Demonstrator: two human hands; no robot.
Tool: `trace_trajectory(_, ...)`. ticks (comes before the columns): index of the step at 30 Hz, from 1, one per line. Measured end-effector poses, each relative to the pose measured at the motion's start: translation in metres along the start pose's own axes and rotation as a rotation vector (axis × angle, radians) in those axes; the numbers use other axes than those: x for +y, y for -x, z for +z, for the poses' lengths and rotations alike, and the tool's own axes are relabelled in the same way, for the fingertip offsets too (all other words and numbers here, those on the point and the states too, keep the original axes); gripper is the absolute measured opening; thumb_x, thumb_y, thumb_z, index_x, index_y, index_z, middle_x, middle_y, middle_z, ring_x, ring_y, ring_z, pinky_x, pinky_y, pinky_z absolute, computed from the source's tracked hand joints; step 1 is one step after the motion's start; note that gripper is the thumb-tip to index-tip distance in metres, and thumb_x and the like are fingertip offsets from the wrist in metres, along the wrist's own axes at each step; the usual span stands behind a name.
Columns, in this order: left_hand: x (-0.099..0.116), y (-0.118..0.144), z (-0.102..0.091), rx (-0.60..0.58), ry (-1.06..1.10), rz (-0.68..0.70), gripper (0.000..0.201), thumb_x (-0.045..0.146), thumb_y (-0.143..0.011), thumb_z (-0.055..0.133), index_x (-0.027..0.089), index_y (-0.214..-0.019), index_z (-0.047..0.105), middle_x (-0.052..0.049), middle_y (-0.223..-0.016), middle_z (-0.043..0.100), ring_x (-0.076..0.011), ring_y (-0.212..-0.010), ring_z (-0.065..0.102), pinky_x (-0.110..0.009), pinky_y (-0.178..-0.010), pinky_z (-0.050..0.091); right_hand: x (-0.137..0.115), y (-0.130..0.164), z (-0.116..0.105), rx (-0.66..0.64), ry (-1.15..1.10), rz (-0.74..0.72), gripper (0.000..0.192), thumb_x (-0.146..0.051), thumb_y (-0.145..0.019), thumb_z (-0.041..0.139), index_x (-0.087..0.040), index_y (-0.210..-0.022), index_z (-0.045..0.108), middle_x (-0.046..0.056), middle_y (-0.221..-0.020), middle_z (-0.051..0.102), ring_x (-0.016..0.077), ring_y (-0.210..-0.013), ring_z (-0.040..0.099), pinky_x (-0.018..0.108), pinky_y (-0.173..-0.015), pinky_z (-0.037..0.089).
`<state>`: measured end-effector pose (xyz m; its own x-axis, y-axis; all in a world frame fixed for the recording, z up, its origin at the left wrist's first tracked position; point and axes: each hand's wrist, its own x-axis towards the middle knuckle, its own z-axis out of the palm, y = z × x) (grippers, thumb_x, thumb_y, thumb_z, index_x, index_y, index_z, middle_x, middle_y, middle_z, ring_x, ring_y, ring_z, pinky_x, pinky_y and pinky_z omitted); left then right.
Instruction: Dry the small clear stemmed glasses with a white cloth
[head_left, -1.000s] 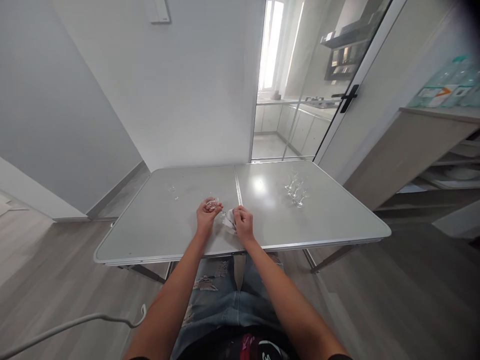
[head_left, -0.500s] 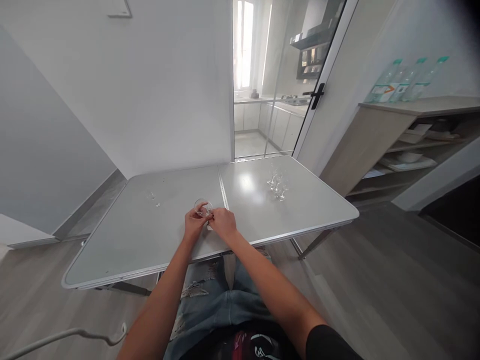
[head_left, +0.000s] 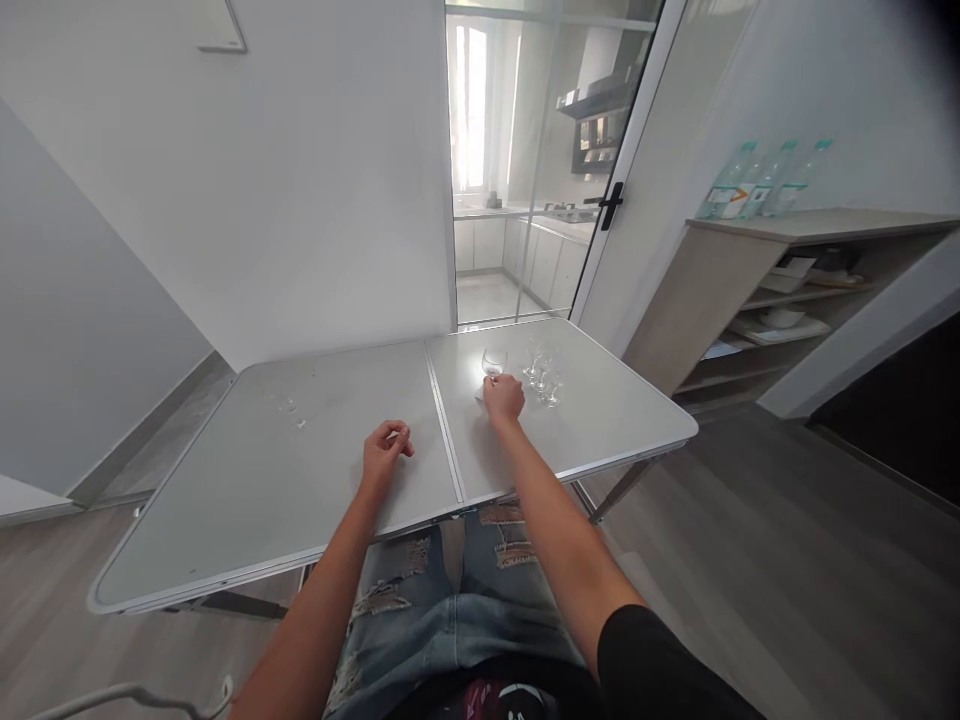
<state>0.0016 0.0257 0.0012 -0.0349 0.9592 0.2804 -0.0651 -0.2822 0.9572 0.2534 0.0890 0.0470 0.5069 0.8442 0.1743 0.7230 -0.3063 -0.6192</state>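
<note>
Right hand had carried the small glass from table centre rightward beside the glass cluster, fingers clamped on it. Left hand released, loosely curled, empty.

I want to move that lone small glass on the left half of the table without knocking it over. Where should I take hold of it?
Judging from the view, grip the lone glass around its body, fingers on opposite sides, coming from above. It stands apart on bare table, and the left hand is nearest. Its exact shape is too small to tell.
</note>
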Motion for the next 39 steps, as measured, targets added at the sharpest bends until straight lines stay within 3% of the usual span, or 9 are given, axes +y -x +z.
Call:
trace_trajectory(4,0.002,0.001,0.002,-0.046,-0.004,-0.044,0.032,0.049,-0.079,0.076,0.018,-0.083,0.066,0.002,-0.062,0.056,-0.0119,-0.051,0.057,-0.025,-0.052,0.048,0.015,-0.032,0.004,0.024,-0.021,0.139,0.032,-0.035,-0.096,0.053,-0.014,-0.104,0.076,0.019,-0.101,0.073,0.0254,-0.096,0.071,0.030,-0.082,0.052)
trace_trajectory(8,0.002,0.001,0.002,-0.044,0.009,-0.052,0.032,0.049,-0.080,0.075,0.018,-0.082,0.066,0.001,-0.067,0.058,-0.0108,-0.050,0.055,-0.024,-0.050,0.045,0.024,-0.050,0.009,0.016,-0.026,0.209,0.031,-0.030,-0.094,0.054,-0.012,-0.109,0.074,0.021,-0.106,0.073,0.0259,-0.098,0.072,0.031,-0.082,0.053)
trace_trajectory(23,0.006,0.003,-0.001,-0.057,-0.102,-0.083,0.034,0.054,-0.086,0.067,0.020,-0.083,0.064,0.003,-0.052,0.049,-0.0106,-0.045,0.045,-0.018,-0.040,0.030,0.035,-0.083,0.015,0.026,-0.058,0.321,0.028,-0.020,-0.090,0.057,-0.008,-0.111,0.073,0.024,-0.108,0.071,0.0289,-0.101,0.072,0.034,-0.082,0.055)
trace_trajectory(33,0.001,0.001,0.000,-0.030,-0.069,-0.071,0.036,0.056,-0.086,0.066,0.020,-0.080,0.064,0.003,-0.052,0.047,-0.0092,-0.045,0.043,-0.018,-0.041,0.028,0.034,-0.077,0.007,0.047,-0.076,0.343,0.026,-0.025,-0.088,0.062,-0.011,-0.107,0.072,0.022,-0.109,0.072,0.0302,-0.100,0.072,0.035,-0.084,0.054)
trace_trajectory(39,0.000,0.002,0.000,-0.018,-0.070,-0.100,0.038,0.057,-0.087,0.065,0.019,-0.079,0.063,0.006,-0.047,0.043,-0.0081,-0.040,0.035,-0.019,-0.040,0.024,0.020,-0.023,0.006,0.130,-0.156,0.266,0.035,-0.035,-0.092,0.056,-0.013,-0.118,0.060,0.019,-0.107,0.071,0.0290,-0.101,0.069,0.036,-0.085,0.053)
